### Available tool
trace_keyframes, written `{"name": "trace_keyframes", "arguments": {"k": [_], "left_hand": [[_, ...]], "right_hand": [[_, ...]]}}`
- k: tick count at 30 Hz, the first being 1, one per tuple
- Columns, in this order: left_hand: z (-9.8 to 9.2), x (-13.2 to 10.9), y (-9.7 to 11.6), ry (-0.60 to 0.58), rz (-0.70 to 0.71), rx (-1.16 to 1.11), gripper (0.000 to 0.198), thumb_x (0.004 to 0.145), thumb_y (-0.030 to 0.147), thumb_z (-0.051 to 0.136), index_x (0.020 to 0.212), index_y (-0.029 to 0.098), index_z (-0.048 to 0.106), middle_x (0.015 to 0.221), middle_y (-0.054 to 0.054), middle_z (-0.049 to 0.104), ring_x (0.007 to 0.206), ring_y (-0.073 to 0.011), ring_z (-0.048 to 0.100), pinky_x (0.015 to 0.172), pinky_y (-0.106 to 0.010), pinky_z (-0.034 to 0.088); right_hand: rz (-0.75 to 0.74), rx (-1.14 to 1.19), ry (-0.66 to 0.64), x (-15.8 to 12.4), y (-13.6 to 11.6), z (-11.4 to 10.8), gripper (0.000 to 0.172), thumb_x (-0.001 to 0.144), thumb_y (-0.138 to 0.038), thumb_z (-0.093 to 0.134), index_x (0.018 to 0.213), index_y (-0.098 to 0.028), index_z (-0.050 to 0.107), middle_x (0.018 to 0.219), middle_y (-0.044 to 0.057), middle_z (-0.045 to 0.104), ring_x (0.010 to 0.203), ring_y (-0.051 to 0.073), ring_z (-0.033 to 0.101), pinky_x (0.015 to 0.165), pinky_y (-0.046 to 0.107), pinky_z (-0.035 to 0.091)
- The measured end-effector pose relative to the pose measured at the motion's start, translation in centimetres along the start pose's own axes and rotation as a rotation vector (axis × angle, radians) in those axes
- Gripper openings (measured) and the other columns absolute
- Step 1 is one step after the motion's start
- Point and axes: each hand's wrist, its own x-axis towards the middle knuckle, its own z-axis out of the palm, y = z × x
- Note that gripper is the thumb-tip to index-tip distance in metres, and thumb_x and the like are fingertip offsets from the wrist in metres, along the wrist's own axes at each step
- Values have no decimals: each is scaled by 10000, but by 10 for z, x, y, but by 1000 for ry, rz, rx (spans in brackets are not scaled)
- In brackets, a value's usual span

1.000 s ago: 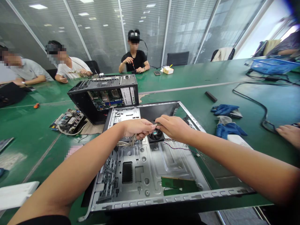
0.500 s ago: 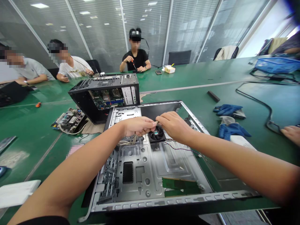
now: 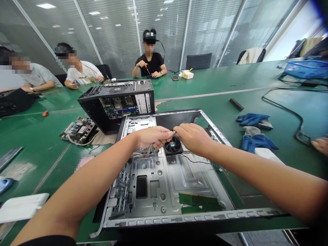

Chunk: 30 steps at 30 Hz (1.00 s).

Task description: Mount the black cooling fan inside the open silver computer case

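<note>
My left hand (image 3: 155,137) and my right hand (image 3: 192,136) meet above an open computer case (image 3: 176,177) lying on its side. Both are closed in a pinch on pale cables (image 3: 147,152), which hang from below my left hand into the case. The ends at my fingertips are mostly hidden. Just under the hands sits a black cooling fan (image 3: 173,146) with a thin dark wire (image 3: 196,161) running right. Two green memory modules (image 3: 200,202) rest on the case floor, close to its near edge.
Behind stands a second computer case (image 3: 115,99), upright with its board exposed. A loose motherboard (image 3: 79,130) lies left of it. Blue gloves (image 3: 258,141) and a black cable (image 3: 289,111) are on the right. A person (image 3: 150,61) across the table holds a screwdriver (image 3: 147,69).
The view has shifted slightly, so everything sits a little further right. My fingers have turned a little around the cables, and both hands keep their pinch above the fan.
</note>
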Motion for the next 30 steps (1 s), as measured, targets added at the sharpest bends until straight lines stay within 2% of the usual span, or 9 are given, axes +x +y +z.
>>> {"name": "trace_keyframes", "arguments": {"k": [4,11,15,22,30], "left_hand": [[0,1,-2,26,-4,-30,362,832,455,655,723,175,453,600,74,266,454,-27,259,428,-172,170],[-3,4,-4,24,5,-23,322,874,463,593,771,181,477,579,86,235,435,-32,175,408,-186,98],[-4,5,-2,35,0,-7,375,817,508,650,761,179,479,589,86,237,450,-34,153,418,-199,73],[-1,2,1,46,29,69,446,744,572,700,730,185,477,574,86,215,464,-42,144,438,-217,66],[0,0,0,66,76,244,458,802,610,604,684,190,463,535,76,229,459,-63,172,456,-237,119]], "right_hand": [[20,-27,2,1,-1,0,282,962,-176,351,832,-176,601,735,58,595,638,176,420,649,316,240],[51,39,20,2,-3,-2,261,959,-153,348,879,-177,595,810,73,604,744,201,444,733,322,276],[62,34,21,3,-4,-2,288,967,-159,319,872,-176,590,810,80,591,719,204,424,703,327,266],[-21,-26,1,3,-2,-5,339,995,-284,330,855,-149,608,763,84,599,670,191,449,650,333,260],[-39,-12,-48,2,0,-2,387,1013,-261,286,788,-166,586,691,61,595,585,154,468,584,311,247]]}}
